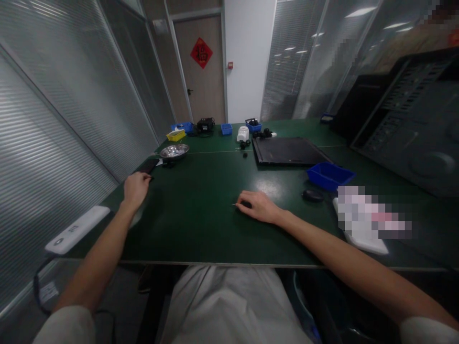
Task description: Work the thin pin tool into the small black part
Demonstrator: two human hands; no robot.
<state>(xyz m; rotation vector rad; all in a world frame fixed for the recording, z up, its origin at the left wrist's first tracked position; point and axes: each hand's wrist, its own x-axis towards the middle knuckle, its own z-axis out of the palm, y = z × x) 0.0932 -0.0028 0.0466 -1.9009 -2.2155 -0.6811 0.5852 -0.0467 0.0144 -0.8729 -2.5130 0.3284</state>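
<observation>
Green bench (193, 234) spreads before a wooden door (210, 95). Near the bench's left edge, your left hand (135, 193) narrowly grips a small dark piece (151, 178); toward the front edge's middle, your right hand (261, 207) holds a thin-tipped piece (245, 204). Neither is put down; what remains, I cannot tell.

Glossy, smooth green tabletop (201, 210), shiny metal dish (174, 151) near its left edge, smooth blue plastic tray (330, 176) toward the right edge, wood-grained door (204, 91)
</observation>
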